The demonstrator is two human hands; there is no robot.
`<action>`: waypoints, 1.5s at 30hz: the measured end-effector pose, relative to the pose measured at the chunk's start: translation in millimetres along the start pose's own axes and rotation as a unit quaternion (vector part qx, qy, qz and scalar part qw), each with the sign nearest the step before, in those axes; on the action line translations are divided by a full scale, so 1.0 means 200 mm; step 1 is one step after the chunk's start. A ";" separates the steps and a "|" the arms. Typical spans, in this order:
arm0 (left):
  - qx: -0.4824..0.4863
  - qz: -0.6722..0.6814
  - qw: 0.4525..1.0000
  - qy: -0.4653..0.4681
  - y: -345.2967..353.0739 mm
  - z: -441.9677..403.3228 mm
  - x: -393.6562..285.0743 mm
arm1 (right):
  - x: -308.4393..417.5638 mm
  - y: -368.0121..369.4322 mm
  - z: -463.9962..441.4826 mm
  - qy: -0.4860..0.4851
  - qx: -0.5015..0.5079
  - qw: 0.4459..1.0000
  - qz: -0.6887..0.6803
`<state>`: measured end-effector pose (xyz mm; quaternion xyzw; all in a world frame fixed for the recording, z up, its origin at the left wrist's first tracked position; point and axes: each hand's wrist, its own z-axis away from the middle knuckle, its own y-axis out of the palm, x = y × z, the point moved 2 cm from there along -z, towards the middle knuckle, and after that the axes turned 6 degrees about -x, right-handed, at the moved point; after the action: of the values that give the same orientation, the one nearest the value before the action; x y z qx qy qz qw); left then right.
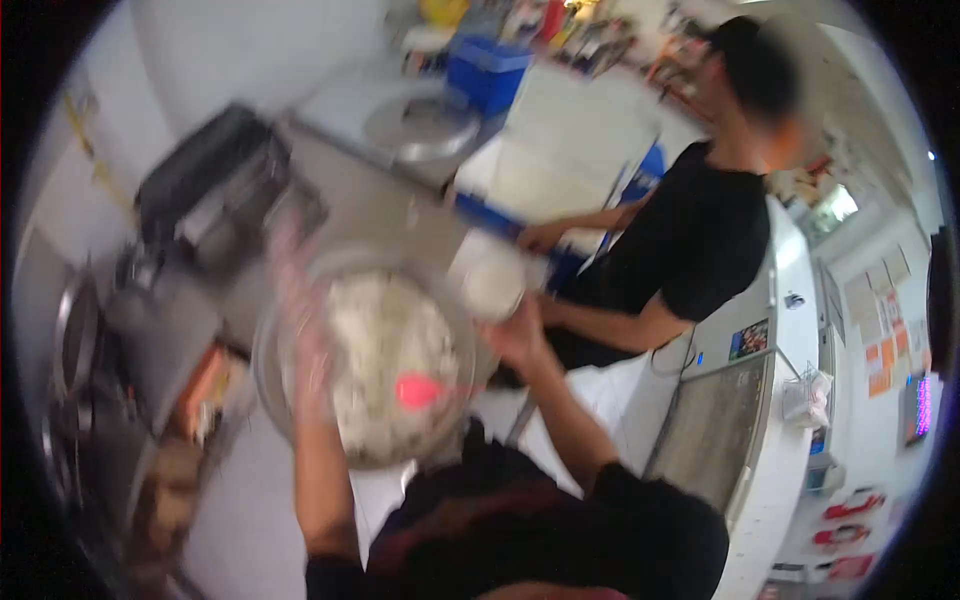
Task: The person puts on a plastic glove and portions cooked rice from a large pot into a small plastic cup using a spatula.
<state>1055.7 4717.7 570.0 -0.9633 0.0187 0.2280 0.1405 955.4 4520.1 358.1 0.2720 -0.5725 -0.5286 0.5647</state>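
Observation:
A large round metal bowl (270,385) holds a pale, lumpy mass (385,330), with a pink-red scoop or spoon (417,391) lying on it. My left hand (308,325), in what looks like a clear glove, is over the bowl's left side; its fingers are smeared by motion. Beside the bowl's right rim, my right hand (517,335) has its fingers around a white round container (493,282). Motion blur hides what the container holds.
A person in black (690,235) stands close on the right, hands near an open blue cooler (500,215). A dark appliance (215,165) is at the left, a round metal lid (422,127) beyond the bowl, and a white counter (790,290) at the right.

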 end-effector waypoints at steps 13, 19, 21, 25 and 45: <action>0.051 -0.371 0.927 0.009 0.21 -0.09 -0.09 | 0.43 -0.91 -0.82 -0.102 -0.348 0.901 0.239; 0.041 -0.412 0.868 -0.276 -0.11 0.63 0.06 | 0.34 -1.05 -0.95 -0.072 -0.230 0.370 0.897; -0.010 -0.402 0.838 -0.369 -0.21 0.79 0.00 | 0.30 -1.12 -1.00 -0.031 -0.228 0.323 0.918; -0.011 -0.450 0.824 -0.344 -0.39 0.97 -0.03 | 0.38 -0.97 -1.01 -0.044 -0.213 0.295 0.930; -0.240 0.544 0.497 -0.632 -0.65 1.00 0.16 | -0.37 0.57 0.17 -0.209 0.183 0.580 0.766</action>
<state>1010.1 4898.4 419.4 -0.3579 0.3903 0.8030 -0.2734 972.8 4631.5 441.9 -0.2877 -0.7549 0.1739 0.5631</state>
